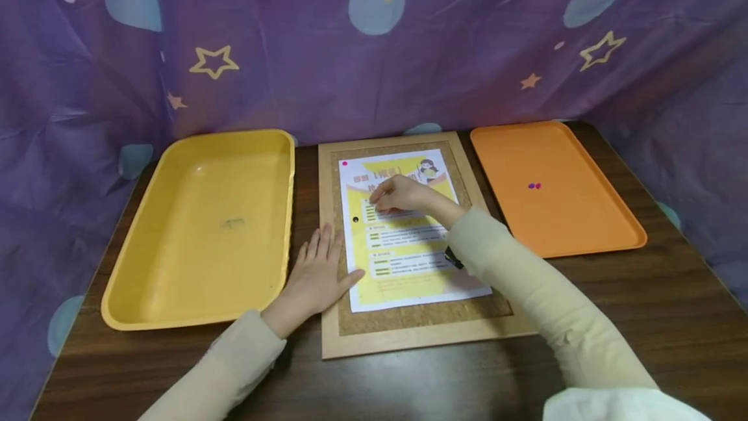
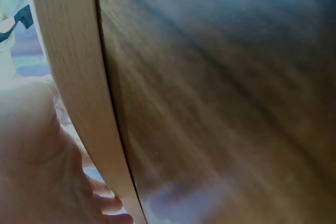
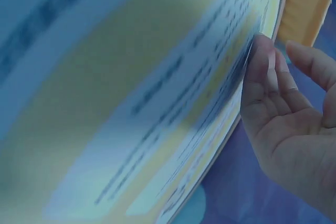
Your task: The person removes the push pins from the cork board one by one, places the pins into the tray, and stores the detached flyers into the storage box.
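Observation:
A printed yellow-and-white sheet (image 1: 403, 281) lies on a wood-framed cork board (image 1: 432, 314). A small pink pin-like dot (image 1: 345, 163) marks the sheet's top left corner, and a small round black piece (image 1: 356, 219) sits near its left edge. Spread flat, my left hand (image 1: 315, 277) rests over the board's left frame, the thumb reaching onto the sheet. My right hand (image 1: 403, 195) is over the upper part of the sheet, fingers loosely bent with their tips right at the paper. In the right wrist view its thumb stands apart from the fingers (image 3: 257, 69), with nothing visible between them.
A deep yellow tray (image 1: 137, 310) stands left of the board. On the right is a flat orange tray (image 1: 561, 226) with small purple and pink pieces (image 1: 534, 186). A purple curtain (image 1: 304, 38) hangs behind the dark wooden table (image 1: 409, 385).

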Available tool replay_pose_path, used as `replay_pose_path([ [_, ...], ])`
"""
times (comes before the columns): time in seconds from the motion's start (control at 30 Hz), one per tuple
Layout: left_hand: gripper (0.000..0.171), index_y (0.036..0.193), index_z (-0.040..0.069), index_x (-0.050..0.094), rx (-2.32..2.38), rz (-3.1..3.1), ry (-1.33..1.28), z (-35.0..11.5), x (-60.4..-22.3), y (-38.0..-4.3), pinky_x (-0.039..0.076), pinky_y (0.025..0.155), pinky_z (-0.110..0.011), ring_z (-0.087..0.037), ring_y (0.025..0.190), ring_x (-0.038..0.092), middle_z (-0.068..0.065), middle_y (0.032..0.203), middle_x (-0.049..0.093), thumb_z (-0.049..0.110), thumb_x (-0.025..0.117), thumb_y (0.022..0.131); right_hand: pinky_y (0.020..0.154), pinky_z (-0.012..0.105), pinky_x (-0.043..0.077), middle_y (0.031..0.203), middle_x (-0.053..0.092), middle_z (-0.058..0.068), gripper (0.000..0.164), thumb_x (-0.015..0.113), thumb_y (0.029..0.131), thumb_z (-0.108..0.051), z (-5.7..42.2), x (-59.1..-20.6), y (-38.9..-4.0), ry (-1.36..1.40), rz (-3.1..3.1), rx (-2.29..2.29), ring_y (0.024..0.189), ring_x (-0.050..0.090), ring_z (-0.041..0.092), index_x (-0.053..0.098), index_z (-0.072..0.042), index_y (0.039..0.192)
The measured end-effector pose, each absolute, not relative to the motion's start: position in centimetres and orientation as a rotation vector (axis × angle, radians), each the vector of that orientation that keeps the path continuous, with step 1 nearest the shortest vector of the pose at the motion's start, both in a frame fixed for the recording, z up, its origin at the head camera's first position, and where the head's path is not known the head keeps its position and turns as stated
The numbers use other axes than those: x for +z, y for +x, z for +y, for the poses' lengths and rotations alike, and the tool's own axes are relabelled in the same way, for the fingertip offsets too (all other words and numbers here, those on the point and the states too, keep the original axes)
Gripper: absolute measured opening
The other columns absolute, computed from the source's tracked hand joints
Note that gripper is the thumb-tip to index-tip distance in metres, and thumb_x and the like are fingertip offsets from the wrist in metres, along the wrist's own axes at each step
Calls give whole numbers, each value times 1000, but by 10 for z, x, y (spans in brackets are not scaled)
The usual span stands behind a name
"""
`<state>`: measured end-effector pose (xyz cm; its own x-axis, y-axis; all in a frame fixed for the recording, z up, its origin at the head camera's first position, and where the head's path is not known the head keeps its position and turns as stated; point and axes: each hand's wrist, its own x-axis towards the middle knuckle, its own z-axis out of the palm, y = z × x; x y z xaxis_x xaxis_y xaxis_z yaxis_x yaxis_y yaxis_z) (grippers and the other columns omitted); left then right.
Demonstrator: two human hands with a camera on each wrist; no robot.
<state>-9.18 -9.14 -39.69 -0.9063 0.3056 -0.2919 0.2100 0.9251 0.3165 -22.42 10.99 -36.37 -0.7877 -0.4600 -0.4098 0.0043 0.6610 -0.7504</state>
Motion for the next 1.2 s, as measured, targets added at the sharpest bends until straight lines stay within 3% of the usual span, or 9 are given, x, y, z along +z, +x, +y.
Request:
replay_pose_path([
  [0.13,82,154,7,9,375,2751,402,-94,-397,-91,9,120,-54,-36,149,-3,-17,161,-7,59,35,97,62,17,44,83,65,3,29,59,91,-10,99,-365,-220,-409,2280,-1016,64,50,8,63,3,117],
  [0.27,79,154,7,9,358,2760,421,-96,-397,-89,10,119,-55,-36,149,-1,-18,160,-5,57,34,98,64,16,46,96,69,11,28,60,90,-8,89,-365,-218,-448,2301,-976,68,53,7,64,3,116],
  [0.4,77,154,7,10,359,2761,431,-97,-398,-88,11,119,-57,-36,149,-1,-19,160,-5,56,33,99,75,19,49,105,70,15,25,61,89,-7,81,-367,-216,-487,2331,-932,78,59,10,66,2,112],
  [0.57,76,154,8,7,338,2744,425,-97,-399,-88,10,119,-57,-35,149,-5,-17,160,-9,56,30,100,85,26,50,102,70,14,21,61,88,-3,73,-366,-214,-509,2378,-888,84,60,14,68,2,108],
  [0.93,76,155,9,8,314,2738,427,-95,-397,-88,12,119,-56,-34,149,-5,-16,160,-9,57,29,100,75,20,50,94,69,11,20,60,85,4,67,-366,-211,-494,2398,-892,79,59,13,69,0,102],
  [1.2,75,154,8,10,322,2741,431,-94,-397,-88,14,118,-57,-35,150,-3,-17,161,-7,56,30,100,79,21,50,94,69,9,32,56,72,14,66,-367,-212,-599,2419,-816,83,59,14,70,-2,97],
])
